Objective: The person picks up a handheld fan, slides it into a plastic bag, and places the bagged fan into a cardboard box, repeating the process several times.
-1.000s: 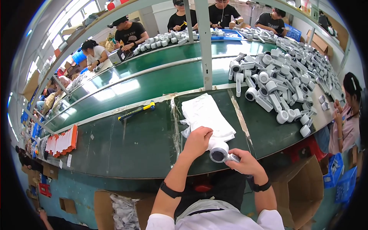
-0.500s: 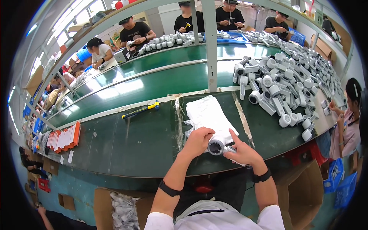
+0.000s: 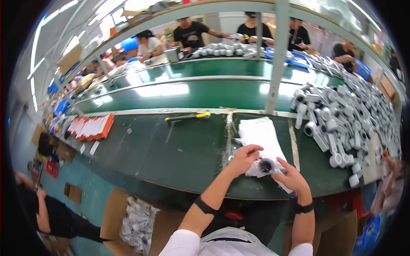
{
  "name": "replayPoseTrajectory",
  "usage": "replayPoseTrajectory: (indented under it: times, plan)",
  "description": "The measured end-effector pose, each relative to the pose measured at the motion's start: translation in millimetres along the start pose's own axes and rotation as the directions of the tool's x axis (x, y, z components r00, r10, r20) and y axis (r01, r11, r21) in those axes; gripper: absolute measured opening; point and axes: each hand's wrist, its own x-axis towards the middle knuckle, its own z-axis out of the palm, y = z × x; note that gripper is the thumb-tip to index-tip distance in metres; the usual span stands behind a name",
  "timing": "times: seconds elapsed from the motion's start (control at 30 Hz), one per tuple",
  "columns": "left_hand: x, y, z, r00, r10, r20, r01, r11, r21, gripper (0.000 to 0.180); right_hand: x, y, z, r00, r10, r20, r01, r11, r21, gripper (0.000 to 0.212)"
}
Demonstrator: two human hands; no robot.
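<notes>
A white round-headed device with a handle (image 3: pixel 267 166) is in front of me, its dark round opening facing up. My right hand (image 3: pixel 293 176) is closed round its handle side. My left hand (image 3: pixel 246 159) is curled at the left of the head, thumb and fingers drawn together; what they pinch, if anything, is hidden. Under and beyond the device lies a stack of flat white plastic bags (image 3: pixel 260 133), its near end covered by my hands.
A large heap of similar white devices (image 3: pixel 337 115) lies at the right. A yellow-and-black hammer (image 3: pixel 188 117) and orange-edged cards (image 3: pixel 92 127) lie to the left. A metal post (image 3: pixel 277 59) rises beyond the bags. Below stands a carton (image 3: pixel 112 213) holding bagged devices. Co-workers sit across the green conveyor (image 3: pixel 205 94).
The view has swung left, so the bench and hands appear farther right. My left fingers have drawn a little off the device's head. The right hand stays on the device.
</notes>
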Motion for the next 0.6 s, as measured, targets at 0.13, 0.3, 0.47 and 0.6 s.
replayPoseTrajectory:
  times: [0.13,0.3,0.47,0.6]
  plan:
    - [0,-9,9,0.994,-0.056,-0.097,0.03,0.969,-0.245,0.022,-7,-9,7,0.999,-0.003,0.054,-0.004,0.992,0.126,0.073]
    - [-2,-10,8,0.99,-0.018,-0.141,0.003,0.994,-0.108,0.022,-7,-6,7,0.994,0.066,0.085,-0.089,0.951,0.298,0.075]
    - [2,-8,12,0.977,-0.097,-0.187,0.04,0.957,-0.287,0.02,-8,-10,3,0.993,0.041,0.109,-0.078,0.932,0.353,0.073]
    - [0,-11,3,0.97,-0.033,-0.241,0.014,0.996,-0.083,0.02,-7,-14,9,0.996,0.009,0.085,-0.027,0.976,0.218,0.074]
